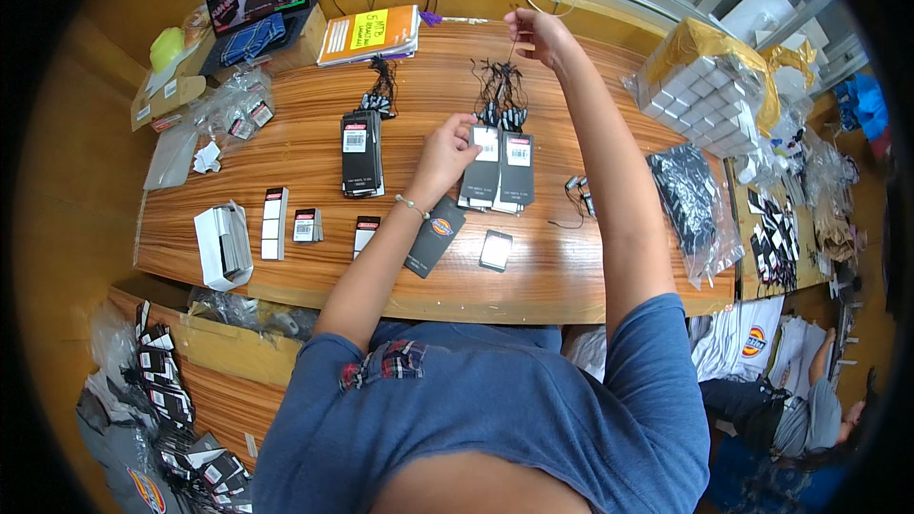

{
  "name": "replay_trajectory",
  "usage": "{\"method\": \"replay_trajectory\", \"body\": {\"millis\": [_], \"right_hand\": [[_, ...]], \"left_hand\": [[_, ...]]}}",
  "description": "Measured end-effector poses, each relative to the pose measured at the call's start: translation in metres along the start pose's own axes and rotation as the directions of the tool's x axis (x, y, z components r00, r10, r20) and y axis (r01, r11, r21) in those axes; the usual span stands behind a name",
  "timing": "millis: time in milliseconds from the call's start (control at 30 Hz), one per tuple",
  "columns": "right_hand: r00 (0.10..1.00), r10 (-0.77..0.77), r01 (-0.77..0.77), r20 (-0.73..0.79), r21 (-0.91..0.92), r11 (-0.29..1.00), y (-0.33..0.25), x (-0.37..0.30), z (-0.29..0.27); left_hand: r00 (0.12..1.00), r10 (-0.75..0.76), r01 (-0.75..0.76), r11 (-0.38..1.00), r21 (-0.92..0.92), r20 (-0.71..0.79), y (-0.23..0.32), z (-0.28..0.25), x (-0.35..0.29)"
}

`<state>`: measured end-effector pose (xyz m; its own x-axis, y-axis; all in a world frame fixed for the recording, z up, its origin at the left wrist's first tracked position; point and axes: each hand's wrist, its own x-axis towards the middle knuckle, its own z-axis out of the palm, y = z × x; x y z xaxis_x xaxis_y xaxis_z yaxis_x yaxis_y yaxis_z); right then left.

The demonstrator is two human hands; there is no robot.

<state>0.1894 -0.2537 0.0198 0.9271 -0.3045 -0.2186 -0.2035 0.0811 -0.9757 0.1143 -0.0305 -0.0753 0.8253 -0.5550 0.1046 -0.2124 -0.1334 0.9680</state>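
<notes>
My right hand [539, 36] is raised above the far side of the table, its fingertips pinched on a thin black string [514, 46]. The string runs down toward the tangle of black cords [497, 86] on the hang tags. Lower and to the left, my left hand [444, 157] grips the upper end of a dark grey hang tag [482, 178] with a white label. Beside that tag, almost touching it, lies another pile of hang tags [517, 171]. A loose dark tag [436, 240] rests partly under my left forearm. Nearer me lies a small white-faced tag [496, 251].
Left of my hands sits a corded tag stack [360, 157]; a white box of cards [225, 246] stands farther left. A laptop [259, 0] and paper pads [369, 35] occupy the back left. On the right are a bag of black cords [693, 205] and wrapped white boxes [700, 100].
</notes>
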Motion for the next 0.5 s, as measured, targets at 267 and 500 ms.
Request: {"method": "replay_trajectory", "body": {"millis": [267,500], "right_hand": [[0.985,0.157,-0.121,0.075,-0.352,0.928,0.055,0.062,-0.01],[0.962,0.272,-0.241,-0.001,-0.465,0.852,0.071,0.072,-0.002]], "left_hand": [[0.95,0.309,-0.232,0.805,0.547,-0.052,0.021,-0.012,-0.021],[0.994,0.101,-0.076,0.92,0.384,-0.046,0.053,-0.044,-0.079]]}}
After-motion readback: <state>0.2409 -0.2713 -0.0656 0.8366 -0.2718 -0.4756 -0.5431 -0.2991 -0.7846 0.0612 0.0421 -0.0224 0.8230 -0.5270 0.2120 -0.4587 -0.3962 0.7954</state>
